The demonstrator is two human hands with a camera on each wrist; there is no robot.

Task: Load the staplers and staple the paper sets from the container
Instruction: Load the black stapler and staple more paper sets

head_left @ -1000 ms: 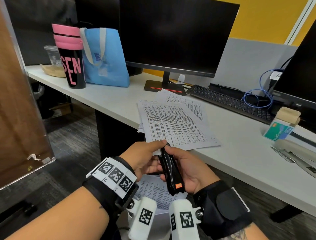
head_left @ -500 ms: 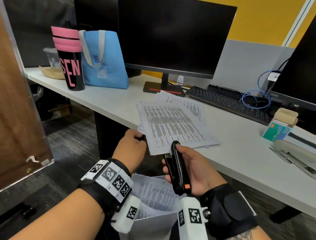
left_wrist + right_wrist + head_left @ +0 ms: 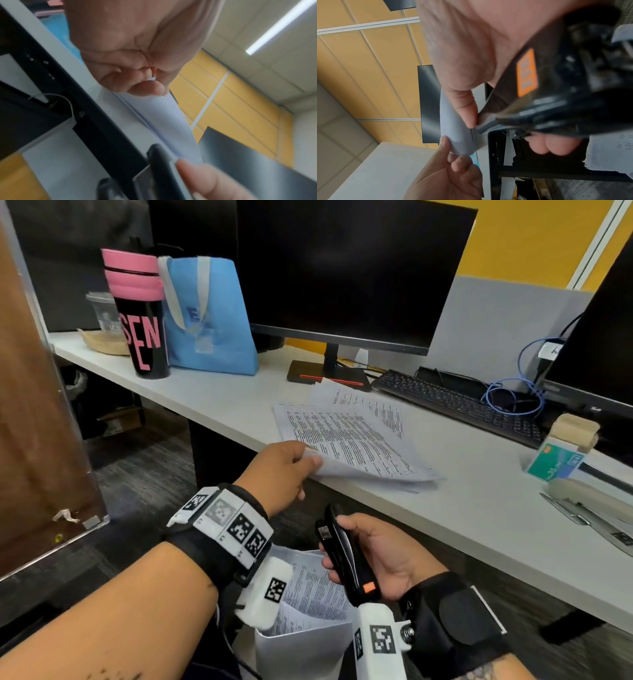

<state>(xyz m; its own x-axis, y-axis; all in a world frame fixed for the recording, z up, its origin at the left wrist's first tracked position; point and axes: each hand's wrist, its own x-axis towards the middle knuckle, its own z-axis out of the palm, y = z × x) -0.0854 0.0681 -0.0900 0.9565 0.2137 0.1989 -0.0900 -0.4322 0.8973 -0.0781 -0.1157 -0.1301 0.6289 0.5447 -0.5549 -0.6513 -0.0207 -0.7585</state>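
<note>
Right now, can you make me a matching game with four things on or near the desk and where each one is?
Things:
1. black stapler
2. paper corner
3. pink-lidded cup
4. keyboard

Places:
A. beside the blue bag
B. in the right hand
C. in front of the big screen's right side
D. pinched by the left hand

Pairs: 1-B, 2-D, 3-A, 4-C

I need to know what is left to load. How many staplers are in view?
2. A black stapler is gripped in the right hand below the desk edge; a grey stapler lies open on the desk at far right. Others may be out of frame.
</note>
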